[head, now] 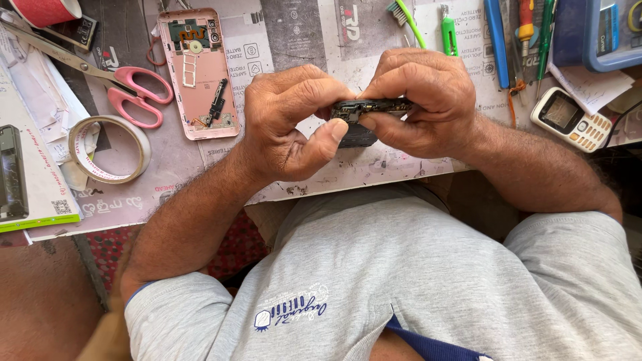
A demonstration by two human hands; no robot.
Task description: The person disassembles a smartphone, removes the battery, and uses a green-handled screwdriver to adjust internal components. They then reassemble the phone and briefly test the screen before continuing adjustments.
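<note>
1. Above the worktop (374,170) edge, over the person's lap, a dark phone circuit assembly (371,107) sits edge-on between both hands.
2. Judged risk: too hard a pinch could bend or crack it; a slip would drop it onto the lap.
3. The left hand (287,124) has its grip closed on the assembly's left end, thumb underneath.
4. The right hand (421,100) clamps the other end, fingers curled over.
5. Well apart lie a pink phone back cover (199,73), pink-handled scissors (137,93), a tape roll (109,148) and a white keypad phone (572,119).
</note>
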